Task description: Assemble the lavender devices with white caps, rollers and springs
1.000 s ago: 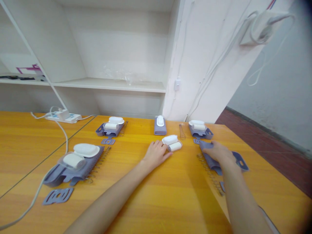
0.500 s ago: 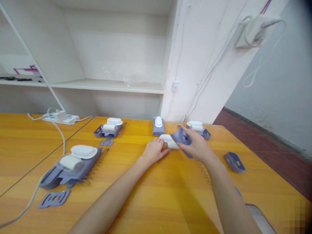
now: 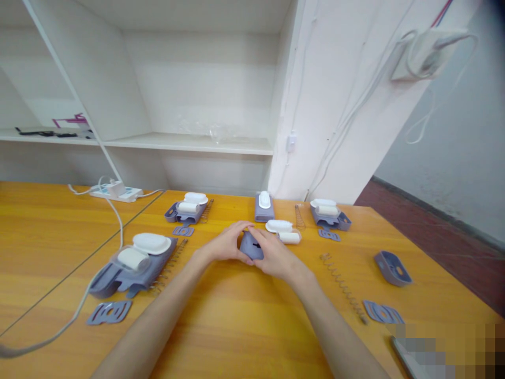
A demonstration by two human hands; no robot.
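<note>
Both my hands meet at the middle of the yellow wooden table (image 3: 244,326). My left hand (image 3: 224,245) and my right hand (image 3: 273,257) are closed together around a lavender plastic housing (image 3: 251,246), held just above the table top. Right behind them lie a white oval cap (image 3: 278,226) and a white roller (image 3: 290,238). A long metal spring (image 3: 342,285) lies to the right of my right forearm.
Lavender-and-white part sets lie at the left (image 3: 134,263), back left (image 3: 188,209) and back right (image 3: 329,213). One assembled unit (image 3: 264,206) is at the back centre. A lavender cup piece (image 3: 392,267), a flat plate (image 3: 382,311), a power strip (image 3: 116,192) and its cable (image 3: 79,305) are also there.
My right hand carried the lavender housing from the right side to the centre. My left hand left the white pieces and now grips the housing too.
</note>
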